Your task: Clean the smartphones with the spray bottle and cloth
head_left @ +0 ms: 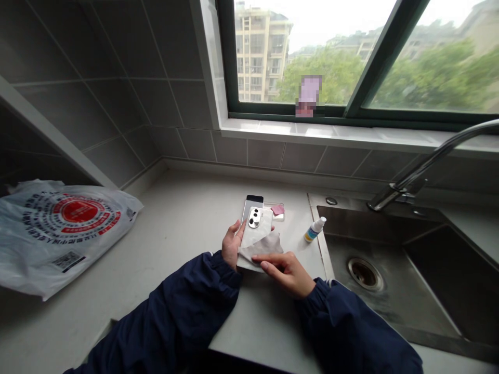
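1. The left hand (233,243) grips a white-backed smartphone (256,231) along its edge, fingers curled behind, camera module facing up.
2. The right hand (283,271), fingers extended and narrowly closed, presses a white cloth (259,250) against the smartphone's lower end.
3. The smartphone is held just above the stone counter (175,244), beside the steel sink (364,272).
4. A small spray bottle (314,229) lies tilted just right of the hands.
5. A clear tray (275,211) holding a pink item sits behind the smartphone.
6. A printed plastic bag (58,234) lies well left.

left hand: 1 (233,244) | right hand: 1 (285,272) | phone: 1 (255,218) | cloth: 1 (259,250) | spray bottle: 1 (314,229) | plastic bag: 1 (58,234)
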`<action>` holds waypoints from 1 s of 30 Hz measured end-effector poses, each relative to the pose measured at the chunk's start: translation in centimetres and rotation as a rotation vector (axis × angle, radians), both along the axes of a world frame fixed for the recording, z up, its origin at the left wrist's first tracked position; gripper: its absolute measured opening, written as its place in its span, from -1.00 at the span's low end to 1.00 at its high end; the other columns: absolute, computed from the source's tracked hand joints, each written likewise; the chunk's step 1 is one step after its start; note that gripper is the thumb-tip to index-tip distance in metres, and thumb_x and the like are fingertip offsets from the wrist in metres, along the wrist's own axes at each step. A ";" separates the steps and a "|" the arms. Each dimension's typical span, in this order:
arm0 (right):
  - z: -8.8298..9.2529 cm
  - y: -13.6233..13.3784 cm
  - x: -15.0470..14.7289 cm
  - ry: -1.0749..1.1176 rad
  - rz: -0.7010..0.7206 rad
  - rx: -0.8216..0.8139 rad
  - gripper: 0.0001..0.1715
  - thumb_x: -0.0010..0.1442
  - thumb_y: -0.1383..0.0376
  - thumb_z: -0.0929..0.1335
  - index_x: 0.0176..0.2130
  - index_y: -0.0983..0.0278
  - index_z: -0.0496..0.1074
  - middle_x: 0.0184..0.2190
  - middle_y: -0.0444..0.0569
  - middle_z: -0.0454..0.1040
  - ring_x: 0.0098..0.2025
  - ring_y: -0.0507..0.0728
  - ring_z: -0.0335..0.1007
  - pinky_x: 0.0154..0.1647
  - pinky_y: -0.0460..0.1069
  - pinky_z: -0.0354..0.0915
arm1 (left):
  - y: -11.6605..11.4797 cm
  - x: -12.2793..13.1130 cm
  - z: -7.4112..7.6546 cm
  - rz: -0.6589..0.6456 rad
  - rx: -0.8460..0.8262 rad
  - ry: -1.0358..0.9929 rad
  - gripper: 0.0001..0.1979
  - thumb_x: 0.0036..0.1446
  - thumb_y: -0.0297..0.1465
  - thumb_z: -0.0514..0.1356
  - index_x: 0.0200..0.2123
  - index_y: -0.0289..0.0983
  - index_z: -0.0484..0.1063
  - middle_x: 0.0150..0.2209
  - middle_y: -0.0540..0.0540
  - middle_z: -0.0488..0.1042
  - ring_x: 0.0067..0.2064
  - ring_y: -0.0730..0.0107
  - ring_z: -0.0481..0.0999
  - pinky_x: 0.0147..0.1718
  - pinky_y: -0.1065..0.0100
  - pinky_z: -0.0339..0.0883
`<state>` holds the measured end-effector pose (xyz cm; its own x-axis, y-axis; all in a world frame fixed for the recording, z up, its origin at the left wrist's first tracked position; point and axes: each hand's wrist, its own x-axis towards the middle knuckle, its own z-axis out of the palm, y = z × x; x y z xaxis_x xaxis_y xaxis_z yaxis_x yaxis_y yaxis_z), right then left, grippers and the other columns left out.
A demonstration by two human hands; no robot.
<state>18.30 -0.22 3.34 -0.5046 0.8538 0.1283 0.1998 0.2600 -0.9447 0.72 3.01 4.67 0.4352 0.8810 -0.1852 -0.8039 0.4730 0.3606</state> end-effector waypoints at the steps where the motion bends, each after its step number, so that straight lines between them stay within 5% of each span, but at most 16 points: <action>1: 0.0 0.1 0.0 0.007 -0.044 -0.001 -0.55 0.33 0.07 0.33 0.02 0.27 0.59 -0.59 -0.12 0.48 -0.61 0.01 0.17 -0.56 -0.08 0.09 | 0.0 0.0 0.0 -0.008 0.000 0.001 -0.29 0.23 -0.08 0.09 0.36 -0.26 0.10 0.17 -0.36 0.41 0.08 -0.20 0.48 0.08 -0.14 0.26; 8: -0.8 0.7 0.1 0.100 -0.274 0.014 -0.55 0.33 0.06 0.31 0.03 0.26 0.57 -0.47 -0.04 0.51 -0.52 0.06 0.29 -0.51 -0.06 0.22 | -0.1 0.0 0.4 -0.043 -0.042 0.044 -0.29 0.22 -0.10 0.08 0.37 -0.16 0.03 0.14 -0.31 0.41 0.01 -0.15 0.51 -0.02 -0.16 0.34; 13: -1.1 0.8 0.1 0.155 -0.325 -0.046 -0.53 0.33 0.07 0.33 0.09 0.27 0.52 -0.63 -0.16 0.36 -0.64 -0.01 0.14 -0.60 -0.08 0.16 | 0.0 -0.4 0.5 -0.118 -0.064 0.075 -0.29 0.21 -0.06 0.06 0.38 -0.05 -0.02 0.13 -0.27 0.40 -0.05 -0.11 0.53 -0.11 -0.18 0.38; 19: -0.9 0.9 0.1 0.195 -0.365 -0.024 -0.56 0.30 0.07 0.36 0.05 0.27 0.54 -0.46 -0.07 0.52 -0.54 0.03 0.34 -0.52 -0.07 0.32 | 0.0 -0.5 0.5 -0.134 -0.035 0.091 -0.27 0.20 -0.05 0.07 0.38 -0.02 -0.05 0.13 -0.28 0.38 -0.07 -0.13 0.54 -0.16 -0.18 0.40; 24: -0.2 1.1 0.5 0.170 -0.568 0.070 -0.63 0.27 0.02 0.37 -0.23 0.27 0.56 -0.50 -0.09 0.48 -0.53 0.05 0.35 -0.49 -0.05 0.33 | 0.2 -0.7 0.1 -0.149 0.018 0.130 -0.19 0.14 -0.01 0.11 0.39 0.03 -0.13 0.15 -0.32 0.36 -0.12 -0.19 0.57 -0.28 -0.17 0.44; 30: -0.4 1.6 0.9 0.150 -0.703 0.136 -0.53 0.15 0.03 0.46 -0.53 0.21 0.24 -0.59 -0.19 0.28 -0.52 0.03 0.21 -0.48 -0.07 0.20 | 0.2 -0.7 0.3 -0.145 0.076 0.080 -0.24 0.18 -0.01 0.07 0.39 -0.03 -0.06 0.23 -0.36 0.31 -0.08 -0.17 0.56 -0.24 -0.17 0.44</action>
<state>19.18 1.42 2.95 0.1881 0.9410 0.2812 0.2338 0.2352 -0.9434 0.00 3.22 5.02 0.5454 0.8229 -0.1594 -0.6967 0.5508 0.4597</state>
